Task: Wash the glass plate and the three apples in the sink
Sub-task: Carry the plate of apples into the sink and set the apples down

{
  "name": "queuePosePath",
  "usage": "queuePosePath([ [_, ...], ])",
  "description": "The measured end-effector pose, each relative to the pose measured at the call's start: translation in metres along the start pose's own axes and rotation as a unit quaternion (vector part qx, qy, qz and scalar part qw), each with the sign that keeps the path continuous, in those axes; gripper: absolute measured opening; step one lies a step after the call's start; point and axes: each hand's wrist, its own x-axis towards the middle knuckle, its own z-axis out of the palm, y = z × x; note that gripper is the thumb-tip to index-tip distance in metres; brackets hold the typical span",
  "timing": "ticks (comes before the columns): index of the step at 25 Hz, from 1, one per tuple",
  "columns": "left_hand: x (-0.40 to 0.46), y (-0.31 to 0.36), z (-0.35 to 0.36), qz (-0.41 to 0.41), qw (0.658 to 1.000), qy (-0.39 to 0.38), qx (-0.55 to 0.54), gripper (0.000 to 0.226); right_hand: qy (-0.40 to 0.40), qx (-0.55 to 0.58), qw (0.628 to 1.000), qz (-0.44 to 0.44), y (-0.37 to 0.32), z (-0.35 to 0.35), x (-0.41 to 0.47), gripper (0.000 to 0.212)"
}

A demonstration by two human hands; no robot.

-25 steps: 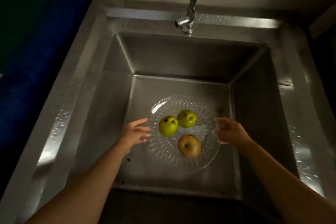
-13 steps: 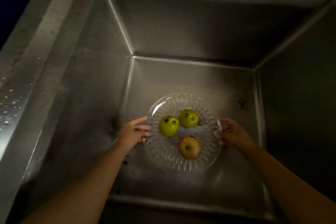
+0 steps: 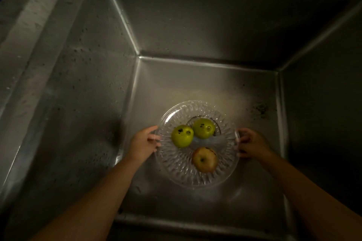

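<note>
Your left hand (image 3: 143,146) and right hand (image 3: 252,146) grip the glass plate (image 3: 176,170) of three apples (image 3: 201,139) low in the sink (image 3: 78,84); no water visible, washing apparently not begun.

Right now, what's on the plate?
Three apples on the plate: two green, touching, and one reddish apart. The sink floor beneath shows blurred through the glass.

Glass plate (image 3: 195,178) low in sink (image 3: 88,84) basin, toward near right corner. Three apples (image 3: 204,159) on it (two side by side behind, one nearer). Left hand (image 3: 142,146) at left rim, right hand (image 3: 252,145) at right rim.
</note>
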Motion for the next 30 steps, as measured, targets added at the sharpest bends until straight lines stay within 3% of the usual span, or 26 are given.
queuePosePath([
  [3, -0.008, 0.009, 0.012, 0.108, 0.989, 0.074, 0.062, 0.066, 0.054, -0.096, 0.986, -0.126, -0.015, 0.001, -0.001, 0.054],
  [7, -0.017, 0.019, 0.038, 0.089, 0.993, -0.073, 0.027, 0.078, -0.066, -0.183, 0.952, -0.234, -0.045, 0.026, -0.008, 0.065],
  [10, -0.010, 0.019, 0.044, 0.095, 0.994, -0.046, 0.040, 0.041, -0.114, -0.176, 0.952, -0.225, -0.055, 0.043, -0.004, 0.066],
  [12, -0.007, 0.021, 0.043, 0.088, 0.995, -0.036, 0.019, 0.033, -0.099, -0.178, 0.954, -0.221, -0.058, 0.046, 0.000, 0.061],
  [16, -0.002, 0.032, 0.038, 0.070, 0.996, 0.001, -0.059, 0.035, -0.107, -0.124, 0.961, -0.223, -0.073, 0.046, 0.000, 0.050],
  [21, 0.062, 0.077, 0.000, 0.083, 0.985, 0.116, -0.093, 0.045, -0.073, -0.052, 0.966, -0.242, -0.135, 0.057, 0.039, 0.049],
  [25, 0.119, 0.101, -0.018, 0.092, 0.973, 0.199, -0.066, 0.048, -0.041, -0.044, 0.966, -0.251, -0.180, 0.090, 0.086, 0.055],
  [30, 0.148, 0.098, -0.017, 0.110, 0.968, 0.226, -0.004, 0.050, 0.002, -0.101, 0.959, -0.266, -0.196, 0.113, 0.115, 0.057],
])
